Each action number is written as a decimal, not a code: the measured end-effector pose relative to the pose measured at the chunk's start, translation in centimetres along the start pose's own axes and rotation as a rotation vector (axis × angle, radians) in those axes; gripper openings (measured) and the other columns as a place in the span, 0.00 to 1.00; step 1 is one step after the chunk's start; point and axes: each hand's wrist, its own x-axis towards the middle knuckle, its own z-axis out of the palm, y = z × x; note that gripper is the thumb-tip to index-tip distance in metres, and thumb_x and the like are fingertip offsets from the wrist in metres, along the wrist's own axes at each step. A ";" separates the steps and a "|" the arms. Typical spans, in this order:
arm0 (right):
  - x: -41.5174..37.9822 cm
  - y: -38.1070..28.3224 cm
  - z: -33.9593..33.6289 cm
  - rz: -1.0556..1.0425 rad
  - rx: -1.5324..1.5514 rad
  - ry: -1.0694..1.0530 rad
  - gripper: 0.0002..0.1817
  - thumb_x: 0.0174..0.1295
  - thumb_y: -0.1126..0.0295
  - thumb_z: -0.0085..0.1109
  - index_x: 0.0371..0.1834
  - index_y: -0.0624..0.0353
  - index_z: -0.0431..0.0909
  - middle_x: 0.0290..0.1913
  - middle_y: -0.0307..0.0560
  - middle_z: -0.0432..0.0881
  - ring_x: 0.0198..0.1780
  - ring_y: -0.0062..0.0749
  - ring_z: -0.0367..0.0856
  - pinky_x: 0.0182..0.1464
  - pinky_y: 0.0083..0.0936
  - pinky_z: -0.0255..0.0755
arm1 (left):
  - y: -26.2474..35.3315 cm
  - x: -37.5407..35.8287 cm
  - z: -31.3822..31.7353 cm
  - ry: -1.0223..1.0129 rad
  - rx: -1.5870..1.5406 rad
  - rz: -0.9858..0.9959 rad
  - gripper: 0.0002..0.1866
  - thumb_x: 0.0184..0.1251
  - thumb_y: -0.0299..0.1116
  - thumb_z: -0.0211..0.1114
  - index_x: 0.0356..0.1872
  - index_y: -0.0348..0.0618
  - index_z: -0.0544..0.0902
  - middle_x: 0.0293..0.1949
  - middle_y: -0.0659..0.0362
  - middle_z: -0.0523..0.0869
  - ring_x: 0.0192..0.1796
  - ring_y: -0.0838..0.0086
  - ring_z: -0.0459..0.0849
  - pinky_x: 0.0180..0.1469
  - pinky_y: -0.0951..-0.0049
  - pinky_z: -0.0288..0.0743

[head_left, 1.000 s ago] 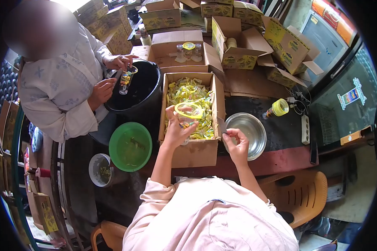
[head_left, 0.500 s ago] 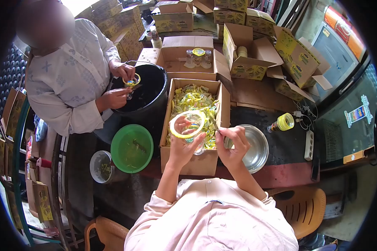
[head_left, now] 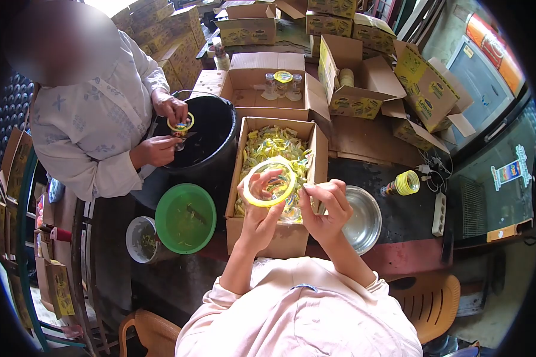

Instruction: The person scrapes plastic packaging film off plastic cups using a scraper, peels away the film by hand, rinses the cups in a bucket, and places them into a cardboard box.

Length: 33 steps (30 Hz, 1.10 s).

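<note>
My left hand is wrapped round a clear cup with a yellow rim, its round top turned toward me over an open carton. Pinched between the thumb and fingers of my right hand is a thin dark blade, seemingly a small knife, close to the cup's right edge. Most of the blade is hard to make out. Below the cup, the carton is full of crumpled yellow and clear plastic scraps.
A co-worker at the left works on another yellow-rimmed cup over a black bucket. Nearby are a green basin, a white tub, a metal bowl, stacked cups and a power strip.
The cup in my left hand has turned so its rim faces me more fully, with the blade in my right hand at its edge. The co-worker's cup has shifted slightly left and down.
</note>
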 end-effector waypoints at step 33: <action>0.8 -1.5 -0.2 -0.151 -0.036 0.012 0.13 0.42 0.79 0.69 0.31 0.54 0.79 0.25 0.33 0.78 0.27 0.24 0.79 0.34 0.24 0.62 | 0.3 -0.3 0.2 0.010 -0.064 -0.012 0.28 0.50 0.28 0.65 0.55 0.41 0.68 0.56 0.57 0.68 0.62 0.65 0.51 0.65 0.64 0.44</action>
